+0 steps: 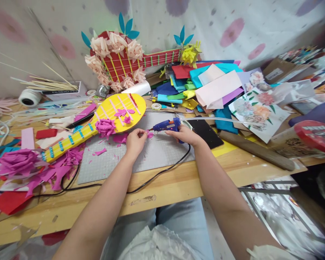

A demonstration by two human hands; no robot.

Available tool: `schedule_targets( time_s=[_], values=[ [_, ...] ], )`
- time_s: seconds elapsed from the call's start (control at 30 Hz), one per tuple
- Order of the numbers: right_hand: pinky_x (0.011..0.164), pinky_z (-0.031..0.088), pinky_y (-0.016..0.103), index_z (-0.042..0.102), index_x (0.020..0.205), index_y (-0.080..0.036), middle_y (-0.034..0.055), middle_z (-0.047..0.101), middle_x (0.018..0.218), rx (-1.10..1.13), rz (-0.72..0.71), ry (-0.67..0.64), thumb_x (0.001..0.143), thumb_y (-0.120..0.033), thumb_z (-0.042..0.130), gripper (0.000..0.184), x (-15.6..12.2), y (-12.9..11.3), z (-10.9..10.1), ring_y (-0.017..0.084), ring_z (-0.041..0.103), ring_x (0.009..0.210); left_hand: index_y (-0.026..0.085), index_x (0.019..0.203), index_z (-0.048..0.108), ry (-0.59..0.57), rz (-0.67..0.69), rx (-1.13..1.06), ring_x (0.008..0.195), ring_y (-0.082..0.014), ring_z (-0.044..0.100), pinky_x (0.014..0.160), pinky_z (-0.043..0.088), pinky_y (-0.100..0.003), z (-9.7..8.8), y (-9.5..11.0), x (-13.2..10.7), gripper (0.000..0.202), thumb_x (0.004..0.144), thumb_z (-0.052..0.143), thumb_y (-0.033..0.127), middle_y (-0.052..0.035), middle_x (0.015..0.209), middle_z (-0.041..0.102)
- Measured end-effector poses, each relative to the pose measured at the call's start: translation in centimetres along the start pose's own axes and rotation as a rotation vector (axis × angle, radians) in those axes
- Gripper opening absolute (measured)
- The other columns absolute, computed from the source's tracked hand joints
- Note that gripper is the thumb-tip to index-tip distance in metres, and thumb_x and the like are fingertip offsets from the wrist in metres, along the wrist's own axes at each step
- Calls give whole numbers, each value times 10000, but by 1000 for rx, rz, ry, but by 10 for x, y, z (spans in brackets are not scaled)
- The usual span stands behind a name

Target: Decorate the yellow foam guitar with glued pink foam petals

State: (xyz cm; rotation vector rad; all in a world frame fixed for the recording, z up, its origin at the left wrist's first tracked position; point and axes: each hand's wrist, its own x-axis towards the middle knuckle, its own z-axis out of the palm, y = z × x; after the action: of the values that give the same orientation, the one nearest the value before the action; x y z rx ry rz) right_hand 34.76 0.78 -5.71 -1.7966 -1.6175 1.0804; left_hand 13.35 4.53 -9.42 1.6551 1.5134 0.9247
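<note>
My left hand (135, 141) is closed in a pinch on a small pink foam piece (150, 134) over the grey cutting mat (157, 153). My right hand (184, 134) grips a blue hot glue gun (166, 126), its nozzle pointing left at the pink piece. A black cord (162, 171) runs from the gun across the table's front. Just left of my hands lies a yellow foam guitar (108, 117) with a pink rose (105, 127) and pink petals on it.
A red foam guitar (124, 59) with peach flowers leans on the back wall. Coloured foam sheets (206, 83) pile up at the right, with flower prints (257, 108). Pink scraps (43, 168), a tape roll (29, 97) and sticks (48, 85) lie at the left. A wooden stick (257, 150) rests near the right edge.
</note>
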Motion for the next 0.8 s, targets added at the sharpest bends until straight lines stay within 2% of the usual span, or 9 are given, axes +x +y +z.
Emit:
schedule_targets(
  time_s=[0.2,0.4,0.53,0.8],
  values=[
    [477,427,293,620,828,-204,3,528,533,-17,13,6,686,-629,605,448,-1,-3,-1,144,512,477,183,713,637,3,-2,-8,537,-117,501,531,341,-233,1,-2,2,258,740,566,429,4,594,597],
    [447,421,287,638,865,-215,0,517,534,44,-6,29,667,-636,620,466,-2,0,-2,146,506,472,182,715,633,11,-4,-14,549,-115,510,548,353,-230,0,-2,1,194,733,572,365,7,603,598],
    [465,431,286,643,905,-214,-2,530,558,39,-16,26,669,-640,612,488,-1,1,-3,138,502,475,185,716,634,11,-13,16,553,-120,513,544,350,-232,0,-1,2,210,731,573,385,4,604,600],
    [488,430,290,631,886,-202,7,544,561,5,-7,22,686,-639,597,482,0,0,-1,138,502,474,189,719,639,5,-7,49,547,-120,510,539,344,-233,0,-1,1,224,735,570,402,3,600,602]
  ],
)
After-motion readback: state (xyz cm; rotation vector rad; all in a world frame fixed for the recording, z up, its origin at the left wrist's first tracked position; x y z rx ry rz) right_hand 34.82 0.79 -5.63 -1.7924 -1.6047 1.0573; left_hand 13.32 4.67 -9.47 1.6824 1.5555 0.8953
